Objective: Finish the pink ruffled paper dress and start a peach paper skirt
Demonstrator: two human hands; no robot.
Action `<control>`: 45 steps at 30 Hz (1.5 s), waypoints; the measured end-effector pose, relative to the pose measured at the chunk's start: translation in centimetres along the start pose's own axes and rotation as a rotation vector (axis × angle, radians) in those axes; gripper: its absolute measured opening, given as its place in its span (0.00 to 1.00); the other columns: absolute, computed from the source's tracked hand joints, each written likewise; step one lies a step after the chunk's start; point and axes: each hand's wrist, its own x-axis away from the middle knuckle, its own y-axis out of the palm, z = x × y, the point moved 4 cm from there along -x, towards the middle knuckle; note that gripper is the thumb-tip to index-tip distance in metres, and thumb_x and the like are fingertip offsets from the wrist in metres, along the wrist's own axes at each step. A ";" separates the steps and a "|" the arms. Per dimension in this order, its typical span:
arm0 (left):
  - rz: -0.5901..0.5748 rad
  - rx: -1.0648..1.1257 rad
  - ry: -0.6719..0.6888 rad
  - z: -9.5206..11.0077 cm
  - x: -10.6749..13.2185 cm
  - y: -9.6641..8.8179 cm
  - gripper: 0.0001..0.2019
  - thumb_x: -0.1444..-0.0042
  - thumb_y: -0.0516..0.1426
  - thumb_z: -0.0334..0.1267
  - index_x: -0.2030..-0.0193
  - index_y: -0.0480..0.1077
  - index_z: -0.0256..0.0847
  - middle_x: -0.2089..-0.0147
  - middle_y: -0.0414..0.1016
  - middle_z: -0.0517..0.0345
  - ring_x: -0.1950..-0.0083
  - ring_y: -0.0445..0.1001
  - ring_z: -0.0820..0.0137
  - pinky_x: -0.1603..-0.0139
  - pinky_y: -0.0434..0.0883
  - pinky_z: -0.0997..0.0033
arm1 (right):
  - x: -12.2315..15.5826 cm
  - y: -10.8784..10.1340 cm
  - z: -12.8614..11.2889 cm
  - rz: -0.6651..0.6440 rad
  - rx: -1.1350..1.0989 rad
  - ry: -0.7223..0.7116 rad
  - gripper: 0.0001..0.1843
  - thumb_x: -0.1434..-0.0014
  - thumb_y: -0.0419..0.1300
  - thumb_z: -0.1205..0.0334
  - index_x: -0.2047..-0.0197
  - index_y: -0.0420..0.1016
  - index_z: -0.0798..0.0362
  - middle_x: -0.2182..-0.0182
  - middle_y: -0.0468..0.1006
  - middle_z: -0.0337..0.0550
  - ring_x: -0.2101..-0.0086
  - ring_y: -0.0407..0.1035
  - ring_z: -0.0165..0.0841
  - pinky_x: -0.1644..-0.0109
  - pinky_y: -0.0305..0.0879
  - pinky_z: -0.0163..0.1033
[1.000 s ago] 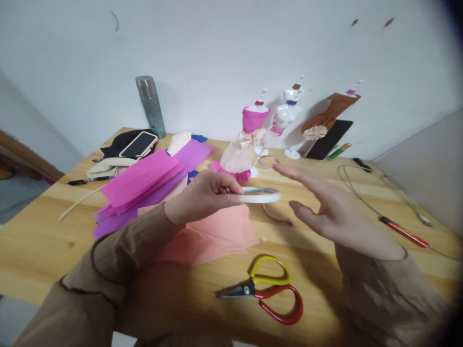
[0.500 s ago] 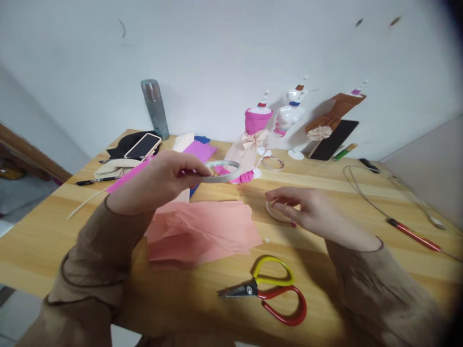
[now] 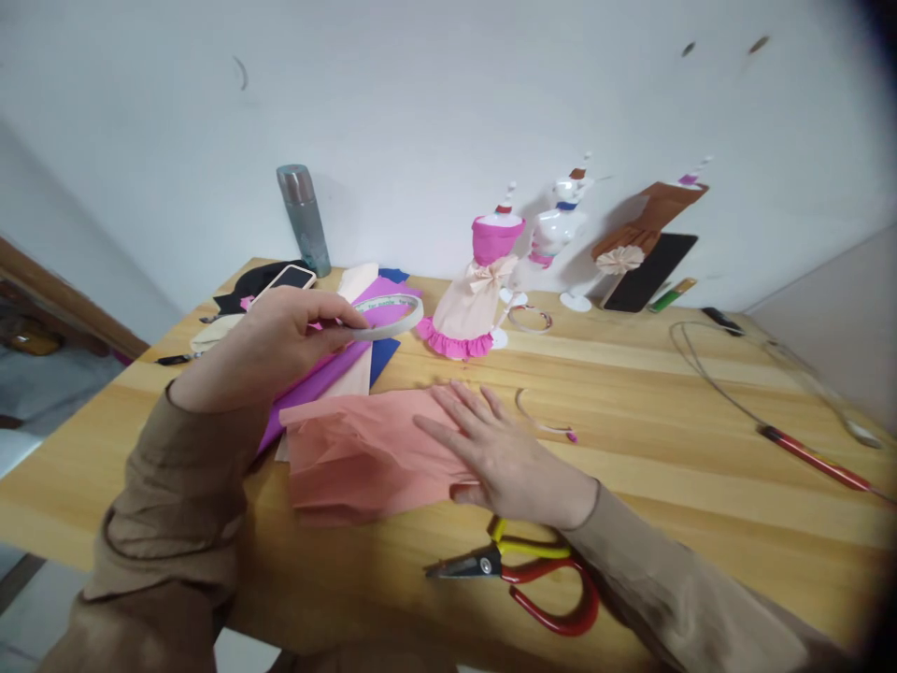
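A tape roll [image 3: 401, 324] is edge-pinched by the left hand [image 3: 263, 346] beyond salmon paper [image 3: 361, 449]; the right hand [image 3: 508, 463] is spread over the paper.

From here I count one bare left hand [image 3: 277, 338], one bare right hand [image 3: 515, 465], one white tape ring [image 3: 398, 326], one pair of yellow-and-red-handled scissors [image 3: 487, 565], one pile of thin salmon sheets [image 3: 371, 449], one pink-and-cream doll dress [image 3: 466, 304], one brown doll dress [image 3: 653, 220].

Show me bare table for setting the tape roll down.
Bare wood: between the curled strip and the red tool; left of the left sleeve. Crowded: around the phone and purple paper, and around the salmon paper, right hand and scissors.
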 end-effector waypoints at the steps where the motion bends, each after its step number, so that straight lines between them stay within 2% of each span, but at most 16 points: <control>1: 0.000 0.016 -0.005 0.0 0.0 0.0 0.07 0.47 0.58 0.32 0.64 0.79 0.41 0.67 0.81 0.57 0.68 0.73 0.72 0.68 0.68 0.75 | -0.1 0.3 0.6 -0.011 0.017 0.016 0.43 0.47 0.66 0.62 0.31 0.57 0.53 0.33 0.57 0.64 0.34 0.49 0.58 0.36 0.47 0.71; 3: 0.008 0.040 0.009 0.4 0.0 0.0 0.07 0.46 0.59 0.32 0.64 0.79 0.42 0.68 0.80 0.59 0.68 0.73 0.73 0.69 0.68 0.75 | -0.2 0.7 1.4 -0.018 0.009 0.008 0.34 0.45 0.61 0.69 0.34 0.63 0.56 0.41 0.69 0.62 0.39 0.61 0.51 0.37 0.56 0.64; 5: 0.031 0.029 0.039 1.0 0.1 -0.2 0.06 0.46 0.59 0.33 0.64 0.79 0.42 0.69 0.80 0.60 0.69 0.73 0.73 0.69 0.68 0.75 | -0.2 0.3 2.2 0.030 -0.053 0.019 0.28 0.45 0.55 0.76 0.40 0.70 0.57 0.47 0.76 0.58 0.45 0.69 0.44 0.42 0.65 0.53; 8: 0.109 -0.009 0.071 2.0 0.5 -1.1 0.05 0.46 0.60 0.32 0.65 0.78 0.44 0.70 0.80 0.62 0.70 0.73 0.73 0.69 0.68 0.74 | 0.1 -1.2 3.1 0.161 -0.215 0.106 0.18 0.41 0.53 0.74 0.50 0.75 0.55 0.54 0.80 0.52 0.54 0.75 0.38 0.52 0.70 0.43; 11: 0.218 -0.023 0.081 3.2 1.2 -2.1 0.06 0.46 0.60 0.31 0.66 0.78 0.46 0.68 0.80 0.62 0.68 0.74 0.72 0.67 0.70 0.73 | 0.6 -2.9 3.9 0.271 -0.341 0.212 0.10 0.38 0.53 0.67 0.61 0.76 0.55 0.66 0.81 0.45 0.67 0.74 0.34 0.63 0.68 0.38; 13: 0.295 -0.031 0.073 4.0 1.7 -2.7 0.07 0.45 0.60 0.30 0.65 0.78 0.46 0.65 0.81 0.62 0.65 0.76 0.71 0.64 0.72 0.71 | 0.8 -3.6 4.2 0.327 -0.383 0.288 0.12 0.37 0.52 0.62 0.68 0.74 0.55 0.74 0.77 0.41 0.74 0.69 0.31 0.69 0.64 0.36; 16: 0.378 -0.042 0.078 5.1 2.3 -3.4 0.06 0.45 0.60 0.28 0.65 0.78 0.43 0.65 0.81 0.62 0.65 0.75 0.72 0.64 0.72 0.73 | 0.9 -3.8 4.6 0.363 -0.380 0.369 0.15 0.37 0.50 0.58 0.73 0.71 0.54 0.79 0.73 0.39 0.78 0.64 0.30 0.74 0.59 0.35; 20: 0.388 -0.070 0.141 5.9 2.7 -3.8 0.07 0.46 0.60 0.27 0.65 0.78 0.42 0.65 0.81 0.62 0.65 0.75 0.73 0.66 0.73 0.75 | 1.2 -4.2 5.3 0.341 -0.251 0.394 0.16 0.38 0.52 0.57 0.74 0.71 0.53 0.80 0.73 0.39 0.79 0.64 0.30 0.75 0.56 0.34; 26: 0.391 -0.055 0.097 6.1 3.2 -3.9 0.07 0.46 0.61 0.27 0.66 0.78 0.43 0.64 0.81 0.62 0.62 0.78 0.70 0.65 0.74 0.73 | 2.6 -6.4 5.4 0.102 -0.296 0.129 0.14 0.34 0.53 0.56 0.65 0.77 0.50 0.72 0.79 0.42 0.73 0.70 0.32 0.69 0.63 0.35; 31: 0.395 -0.049 0.102 6.5 3.3 -3.9 0.06 0.46 0.62 0.27 0.66 0.78 0.42 0.65 0.81 0.64 0.65 0.77 0.72 0.69 0.73 0.76 | 3.6 -7.5 5.5 0.089 -0.314 0.112 0.15 0.35 0.53 0.57 0.68 0.77 0.52 0.75 0.77 0.42 0.76 0.68 0.31 0.72 0.62 0.35; 34: 0.404 -0.055 0.119 6.6 3.2 -4.0 0.05 0.46 0.62 0.27 0.66 0.78 0.41 0.66 0.80 0.64 0.67 0.77 0.74 0.70 0.73 0.77 | 3.1 -6.9 5.3 0.113 -0.328 0.197 0.14 0.36 0.53 0.57 0.68 0.76 0.52 0.77 0.76 0.40 0.77 0.67 0.31 0.73 0.61 0.35; 38: 0.437 -0.056 0.181 6.4 3.3 -4.1 0.05 0.47 0.63 0.28 0.66 0.78 0.41 0.67 0.80 0.66 0.68 0.77 0.75 0.72 0.72 0.79 | 1.6 -5.2 4.2 0.128 -0.441 0.289 0.13 0.38 0.53 0.61 0.69 0.76 0.54 0.79 0.74 0.38 0.76 0.66 0.31 0.72 0.60 0.34; 45: 0.441 -0.081 0.237 5.9 3.3 -4.0 0.06 0.47 0.62 0.28 0.64 0.79 0.41 0.66 0.80 0.65 0.69 0.78 0.72 0.69 0.76 0.75 | 0.2 -2.1 4.1 0.286 -0.557 0.448 0.13 0.42 0.53 0.58 0.72 0.73 0.55 0.78 0.72 0.39 0.76 0.62 0.30 0.73 0.56 0.34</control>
